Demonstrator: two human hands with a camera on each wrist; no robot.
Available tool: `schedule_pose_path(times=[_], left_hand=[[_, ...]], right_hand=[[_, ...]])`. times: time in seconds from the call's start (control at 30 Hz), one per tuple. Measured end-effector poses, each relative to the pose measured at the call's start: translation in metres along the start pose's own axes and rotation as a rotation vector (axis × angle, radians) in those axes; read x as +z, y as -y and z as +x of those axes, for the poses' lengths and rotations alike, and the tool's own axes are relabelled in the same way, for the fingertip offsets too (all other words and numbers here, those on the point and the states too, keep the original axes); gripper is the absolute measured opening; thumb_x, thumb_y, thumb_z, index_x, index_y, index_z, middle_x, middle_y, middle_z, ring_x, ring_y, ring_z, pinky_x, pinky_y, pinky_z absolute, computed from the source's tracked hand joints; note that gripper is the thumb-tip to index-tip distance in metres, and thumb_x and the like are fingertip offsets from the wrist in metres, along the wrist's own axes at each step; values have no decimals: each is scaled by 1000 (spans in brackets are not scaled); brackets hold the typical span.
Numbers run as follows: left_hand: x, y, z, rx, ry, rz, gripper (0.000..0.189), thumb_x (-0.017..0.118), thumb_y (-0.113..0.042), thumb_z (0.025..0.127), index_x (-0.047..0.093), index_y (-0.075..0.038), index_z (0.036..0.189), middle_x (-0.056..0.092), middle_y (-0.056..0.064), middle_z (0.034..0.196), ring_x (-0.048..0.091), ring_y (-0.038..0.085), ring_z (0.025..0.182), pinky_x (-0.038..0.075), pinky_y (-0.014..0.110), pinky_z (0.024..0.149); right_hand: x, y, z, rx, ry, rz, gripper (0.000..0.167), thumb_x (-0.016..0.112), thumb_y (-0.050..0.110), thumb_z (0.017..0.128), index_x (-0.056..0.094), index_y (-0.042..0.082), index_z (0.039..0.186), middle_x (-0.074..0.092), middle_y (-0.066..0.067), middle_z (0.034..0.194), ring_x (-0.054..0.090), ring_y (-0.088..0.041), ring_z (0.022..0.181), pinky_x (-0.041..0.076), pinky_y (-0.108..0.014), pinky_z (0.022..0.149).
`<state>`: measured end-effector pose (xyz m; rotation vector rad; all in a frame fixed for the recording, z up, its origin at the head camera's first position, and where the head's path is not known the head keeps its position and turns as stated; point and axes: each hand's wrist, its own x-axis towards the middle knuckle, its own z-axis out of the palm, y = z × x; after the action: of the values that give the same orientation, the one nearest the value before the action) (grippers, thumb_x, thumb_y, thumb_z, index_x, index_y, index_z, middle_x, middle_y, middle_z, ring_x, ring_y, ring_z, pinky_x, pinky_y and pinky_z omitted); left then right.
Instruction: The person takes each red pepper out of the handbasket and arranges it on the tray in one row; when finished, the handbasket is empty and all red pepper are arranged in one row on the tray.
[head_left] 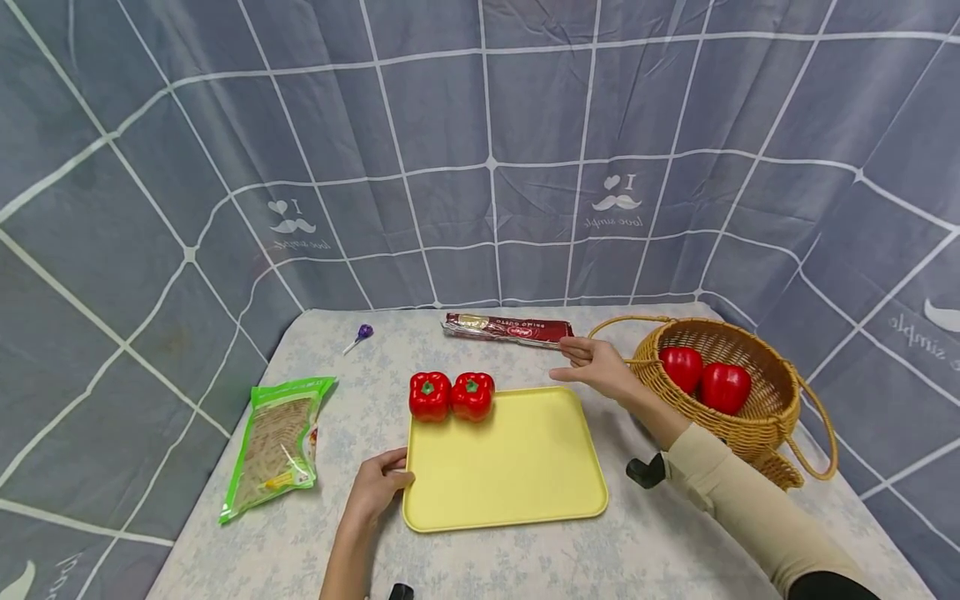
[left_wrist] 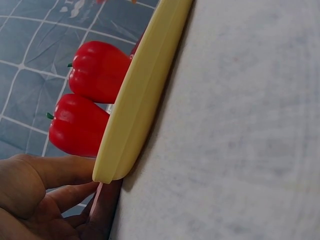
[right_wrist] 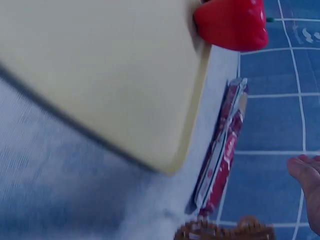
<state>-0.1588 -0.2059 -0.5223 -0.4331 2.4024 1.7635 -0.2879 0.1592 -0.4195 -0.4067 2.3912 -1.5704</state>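
Observation:
At the left edge of a yellow tray (head_left: 517, 467), my left hand (head_left: 375, 483) grips the rim, thumb (left_wrist: 70, 170) at its side and fingers (left_wrist: 105, 210) beneath. Two red bell peppers, a left one (head_left: 430, 397) and a right one (head_left: 473, 397), stand side by side at the tray's back left corner. My right hand (head_left: 596, 367) hovers between the tray and a wicker basket (head_left: 780, 408), fingers extended and holding nothing. Its fingertips overlap the right end of a long maroon packet (head_left: 517, 329) in the head view. Inside the basket lie two more peppers (head_left: 724, 388).
A green-edged clear bag of brownish food (head_left: 277, 442) lies on the left of the table. Farther back is a purple lollipop (head_left: 363, 332). The basket has looped handles, one reaching toward the packet. Grey-blue gridded curtains (head_left: 450, 192) surround the table's back and sides.

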Motion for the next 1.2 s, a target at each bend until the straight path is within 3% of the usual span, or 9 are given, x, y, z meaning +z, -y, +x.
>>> schedule_pose_path(times=[0.3, 0.5, 0.87, 1.03, 1.2], left_hand=[[1, 3, -1, -8, 6, -13, 46, 63, 3, 85, 56, 8, 130, 62, 19, 109, 60, 18, 85, 53, 26, 67], [0, 0, -2, -17, -7, -2, 47, 64, 1, 84, 57, 7, 130, 62, 19, 108, 59, 19, 87, 51, 24, 67], [-1, -5, 0, -24, -17, -1, 47, 64, 1, 84, 57, 8, 130, 62, 19, 109, 58, 18, 86, 51, 23, 67], [1, -5, 0, -27, -12, -17, 49, 64, 3, 82, 56, 9, 130, 62, 20, 108, 59, 16, 83, 51, 26, 66], [1, -4, 0, -42, -25, -14, 47, 64, 3, 83, 57, 8, 129, 63, 18, 107, 60, 16, 83, 52, 27, 67]], right_hand=[[-59, -2, -27, 38, -68, -137, 82, 73, 33, 87, 33, -4, 149, 38, -23, 152, 37, -39, 140, 42, -48, 105], [-95, 2, -42, 99, -70, -215, 83, 69, 41, 88, 32, -1, 150, 37, -20, 154, 38, -36, 140, 44, -42, 104], [-133, 3, -53, 160, -90, -201, 83, 64, 45, 91, 29, 2, 152, 34, -20, 156, 30, -39, 143, 25, -60, 114], [-149, -8, -55, 216, -88, -297, 84, 63, 49, 90, 33, 0, 150, 37, -27, 151, 33, -45, 140, 31, -62, 109], [-166, -21, -55, 306, -105, -383, 99, 64, 51, 88, 18, -9, 151, 35, -35, 147, 39, -49, 131, 40, -58, 104]])
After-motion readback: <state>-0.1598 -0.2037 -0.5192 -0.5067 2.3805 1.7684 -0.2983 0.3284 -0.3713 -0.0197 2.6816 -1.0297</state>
